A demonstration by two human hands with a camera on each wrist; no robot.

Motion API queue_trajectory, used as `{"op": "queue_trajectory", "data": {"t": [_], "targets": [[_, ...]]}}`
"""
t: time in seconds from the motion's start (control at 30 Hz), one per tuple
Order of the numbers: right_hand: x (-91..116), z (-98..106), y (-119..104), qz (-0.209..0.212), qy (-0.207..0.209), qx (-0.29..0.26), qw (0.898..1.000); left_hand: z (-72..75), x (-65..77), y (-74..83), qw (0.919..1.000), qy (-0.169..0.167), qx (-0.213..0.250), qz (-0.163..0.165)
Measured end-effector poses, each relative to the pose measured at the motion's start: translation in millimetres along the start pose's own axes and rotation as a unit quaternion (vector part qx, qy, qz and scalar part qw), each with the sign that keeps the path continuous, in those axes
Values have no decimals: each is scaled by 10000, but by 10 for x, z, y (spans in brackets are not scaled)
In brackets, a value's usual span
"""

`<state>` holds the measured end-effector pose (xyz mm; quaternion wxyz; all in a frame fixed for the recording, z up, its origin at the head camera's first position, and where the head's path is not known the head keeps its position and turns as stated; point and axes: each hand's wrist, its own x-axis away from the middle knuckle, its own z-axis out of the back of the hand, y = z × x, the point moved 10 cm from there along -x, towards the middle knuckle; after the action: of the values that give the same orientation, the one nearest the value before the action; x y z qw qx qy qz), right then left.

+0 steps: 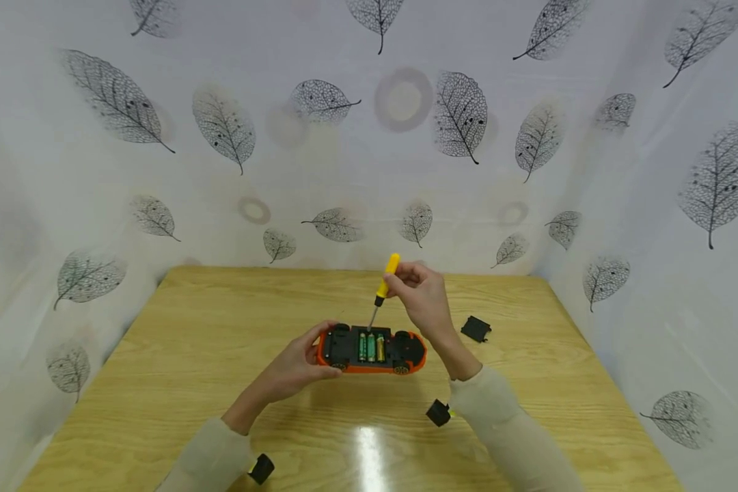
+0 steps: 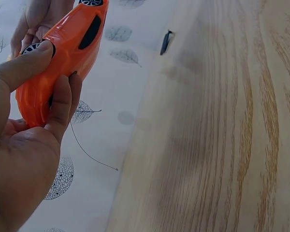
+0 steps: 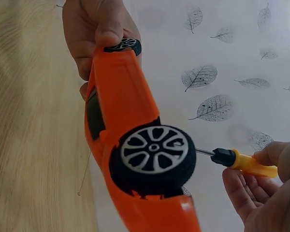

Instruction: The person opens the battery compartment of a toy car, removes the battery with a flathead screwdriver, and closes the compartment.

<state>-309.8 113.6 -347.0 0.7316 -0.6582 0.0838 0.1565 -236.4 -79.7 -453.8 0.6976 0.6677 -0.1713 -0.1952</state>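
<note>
My left hand (image 1: 295, 369) grips one end of an orange toy car (image 1: 338, 367), its black underside turned up in the head view. Three batteries (image 1: 371, 347), two green and one partly gold, lie side by side in its uncovered compartment. In my right hand (image 1: 423, 301) a screwdriver (image 1: 386, 279) with a yellow handle is pinched, its metal tip down at the compartment's far edge by the battery ends. From the right wrist view, the wheel (image 3: 154, 149) hides that tip. A thin wire (image 2: 89, 153) hangs from the car in the left wrist view.
On the wooden table (image 1: 221, 307) a black battery cover (image 1: 476, 329) lies right of my right hand. The black wrist-camera pieces (image 1: 439, 413) show near the sleeves. A white cloth with leaf prints (image 1: 344, 171) stands behind and around the table.
</note>
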Motion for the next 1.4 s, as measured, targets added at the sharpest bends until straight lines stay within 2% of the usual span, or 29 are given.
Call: {"op": "queue_trajectory", "data": {"t": [0.5,0.67,0.87,1.03,1.2,1.4], "targets": [[43,-104,2,169,1,182,9997,-14,2,15,9999,-39,-98,-101],[64,-166,-40,442,-139,248,9986,-13,-1,5,9998,-25,-181,-127],[123,-232,-99,574,-366,413,9968,-21,-5,-17,9998,-32,-131,-117],[106,-230,-80,501,-376,347,9974,-39,1,-3,9998,-39,-101,-136],[29,-189,56,213,-299,337,9988,-72,3,14,9995,-165,-81,-240],[-31,-158,191,-39,-227,222,9995,-86,3,-18,9996,-162,-93,-208]]}}
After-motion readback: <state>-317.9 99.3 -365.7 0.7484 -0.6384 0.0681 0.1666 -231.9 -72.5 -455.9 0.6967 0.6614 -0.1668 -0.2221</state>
